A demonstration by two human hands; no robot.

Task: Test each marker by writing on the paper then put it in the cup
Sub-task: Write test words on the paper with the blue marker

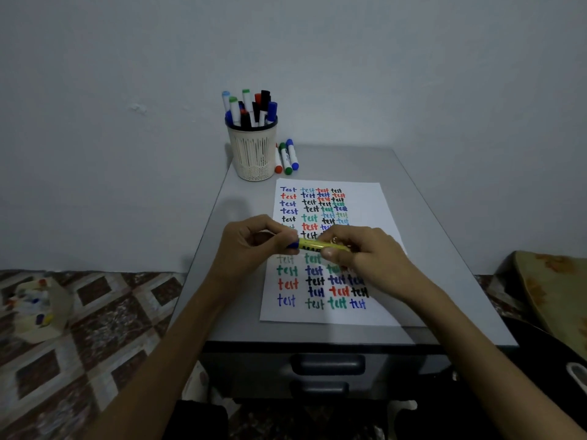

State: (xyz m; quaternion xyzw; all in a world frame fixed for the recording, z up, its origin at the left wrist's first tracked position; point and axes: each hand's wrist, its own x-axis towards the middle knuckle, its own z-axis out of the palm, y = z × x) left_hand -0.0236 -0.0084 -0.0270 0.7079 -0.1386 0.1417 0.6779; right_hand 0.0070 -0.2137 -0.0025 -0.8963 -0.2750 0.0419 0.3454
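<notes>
A yellow marker [317, 244] with a blue cap lies level over the middle of the white paper [365, 201], held at both ends. My left hand [251, 246] pinches the blue cap end; my right hand [362, 255] grips the yellow barrel. The paper is covered with rows of the word "test" in blue, red, green and black. The cream slotted cup [252, 154] stands at the cabinet's far left corner, with several markers upright in it. Three markers [287, 157], capped red, green and blue, lie just right of the cup.
The paper lies on a small grey drawer cabinet [444, 249] against a pale wall. On the patterned floor at left sits a box [35, 309] with more coloured markers. A yellowish cushion [552, 290] is at the right edge.
</notes>
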